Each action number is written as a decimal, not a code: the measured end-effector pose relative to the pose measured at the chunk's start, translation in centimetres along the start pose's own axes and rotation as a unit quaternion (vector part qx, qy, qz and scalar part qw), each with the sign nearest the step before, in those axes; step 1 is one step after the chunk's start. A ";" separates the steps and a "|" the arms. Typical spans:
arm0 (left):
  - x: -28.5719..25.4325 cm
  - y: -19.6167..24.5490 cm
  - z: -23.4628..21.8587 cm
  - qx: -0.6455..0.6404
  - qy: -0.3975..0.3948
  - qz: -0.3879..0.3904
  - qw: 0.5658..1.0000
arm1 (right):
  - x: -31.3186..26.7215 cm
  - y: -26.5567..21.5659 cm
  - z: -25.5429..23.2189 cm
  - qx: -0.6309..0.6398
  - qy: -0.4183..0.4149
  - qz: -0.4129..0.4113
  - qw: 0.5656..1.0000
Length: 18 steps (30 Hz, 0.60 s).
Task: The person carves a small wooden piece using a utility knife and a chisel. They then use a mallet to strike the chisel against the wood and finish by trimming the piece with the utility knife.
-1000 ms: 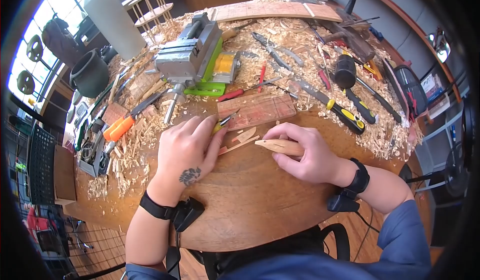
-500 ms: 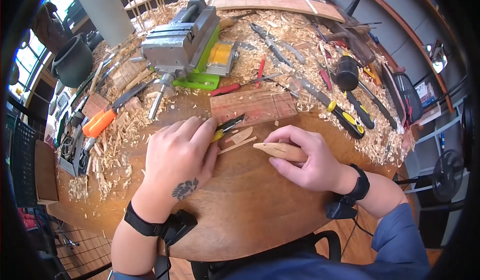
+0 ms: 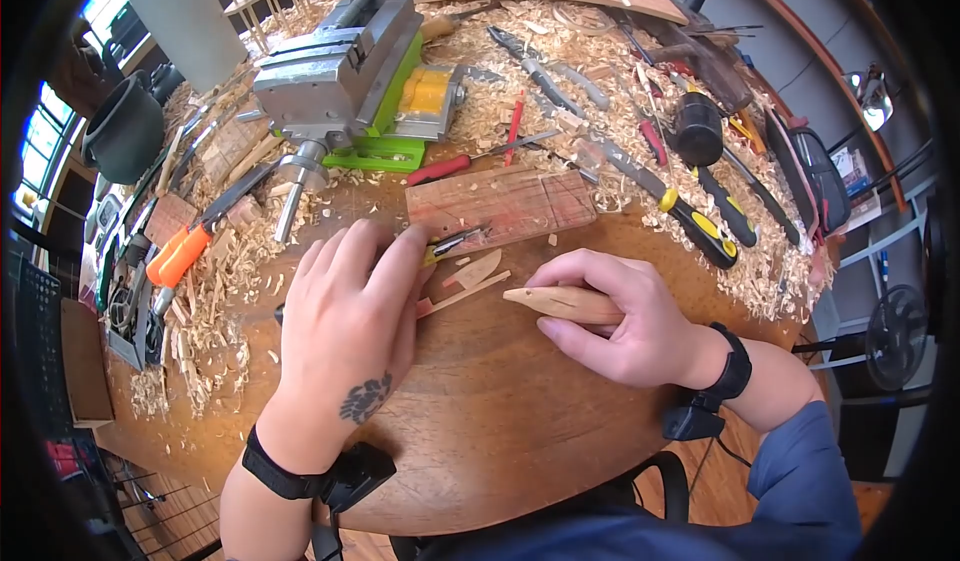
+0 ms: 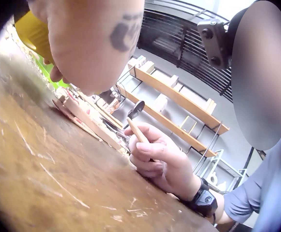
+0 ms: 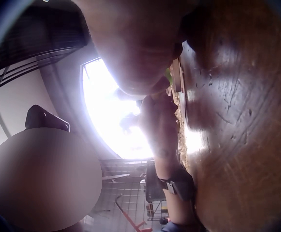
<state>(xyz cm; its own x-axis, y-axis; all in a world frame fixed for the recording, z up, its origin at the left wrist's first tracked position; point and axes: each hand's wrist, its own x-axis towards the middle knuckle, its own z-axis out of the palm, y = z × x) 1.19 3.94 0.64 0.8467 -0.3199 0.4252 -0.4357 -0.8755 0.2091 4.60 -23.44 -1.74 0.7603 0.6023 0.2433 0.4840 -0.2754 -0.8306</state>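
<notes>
My left hand is over the table left of centre, fingers curled over a knife with a yellow body. Its dark, narrow tip points right, across the near edge of a reddish wooden board. Most of its body is hidden under the hand; the left wrist view shows the yellow part. My right hand pinches a pointed carved wood piece between thumb and fingers, its tip toward the left. Between the hands lie a thin leaf-shaped wood offcut and a narrow strip.
Beyond the board stands a metal vise on a green base. Shavings cover the far table, with a rubber mallet, a yellow-and-black handled tool, a red-handled screwdriver and an orange-handled tool among them.
The head view has shifted, so the vise and board appear farther left. My left hand has turned, its thumb now tucked from sight. My right hand keeps its pinch on the carved piece.
</notes>
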 end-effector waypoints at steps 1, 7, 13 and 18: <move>0.0 0.0 0.1 -0.001 0.000 0.000 1.000 | 0.0 0.3 0.1 -0.007 0.006 -0.013 1.000; 0.1 -0.2 0.7 -0.037 0.033 0.025 0.998 | 0.0 -0.4 -0.3 -0.033 -0.005 -0.015 0.999; 0.1 0.4 0.7 -0.049 0.073 0.027 0.996 | 0.0 -0.5 -0.2 -0.031 -0.013 -0.009 0.999; 0.0 0.8 0.9 -0.058 0.089 0.027 0.994 | 0.0 -0.3 0.0 -0.043 -0.004 -0.033 0.998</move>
<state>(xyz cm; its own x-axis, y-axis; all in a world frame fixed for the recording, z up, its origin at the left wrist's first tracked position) 1.13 2.89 0.05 0.7576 -0.2874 0.5860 -0.5209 -0.8072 0.2776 4.48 -23.38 -1.52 0.7220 0.6268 0.2931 0.5696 -0.2980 -0.7660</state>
